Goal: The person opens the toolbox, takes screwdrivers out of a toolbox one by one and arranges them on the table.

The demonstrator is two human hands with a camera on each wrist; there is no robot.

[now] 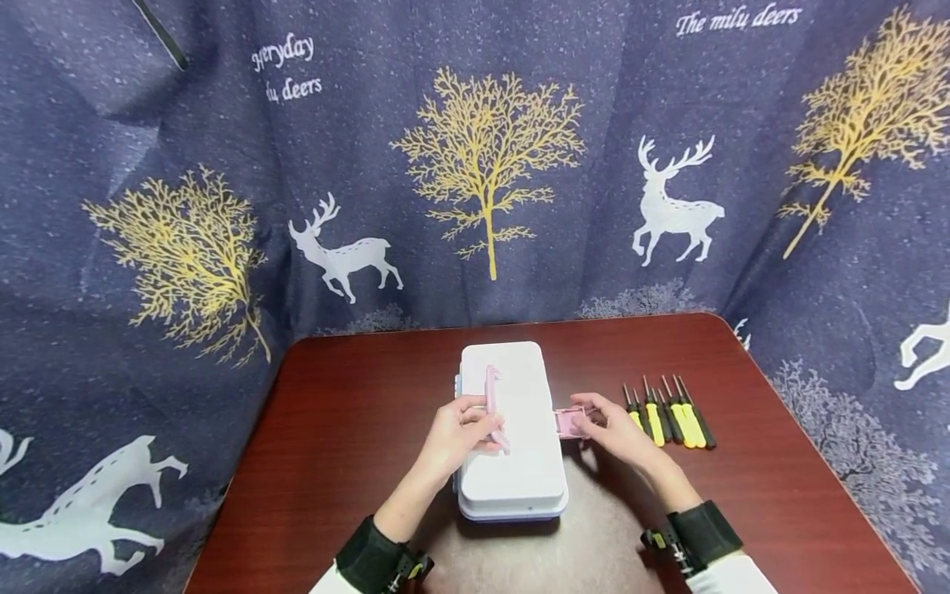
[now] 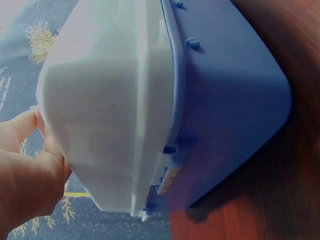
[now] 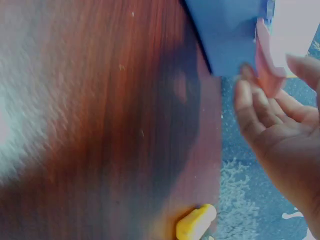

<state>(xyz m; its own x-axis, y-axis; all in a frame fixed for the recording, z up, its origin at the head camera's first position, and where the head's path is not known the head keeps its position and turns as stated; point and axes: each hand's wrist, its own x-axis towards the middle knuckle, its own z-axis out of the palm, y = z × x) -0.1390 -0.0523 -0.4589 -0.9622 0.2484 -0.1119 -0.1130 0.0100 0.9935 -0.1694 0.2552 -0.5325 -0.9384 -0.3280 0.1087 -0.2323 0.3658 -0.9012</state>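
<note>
A box stands on the table with its white lid [image 1: 519,462] closed over a blue base [image 2: 230,95]. My left hand [image 1: 462,433] pinches the pink handle [image 1: 491,392] on top of the lid, thumb on one side and fingers on the other. In the left wrist view, the lid's edge hides most of that grip. At the box's right side, a pink latch [image 1: 568,422] sticks outward. My right hand [image 1: 612,427] holds this latch between thumb and curled fingers; the right wrist view shows fingers [image 3: 257,105] beneath its end.
Several screwdrivers [image 1: 690,421] with yellow and black handles lie in a row to the right of the box. A brown wood-grain table [image 1: 356,412] extends around it. Behind the table hangs a dark blue cloth [image 1: 519,305] printed with deer and trees.
</note>
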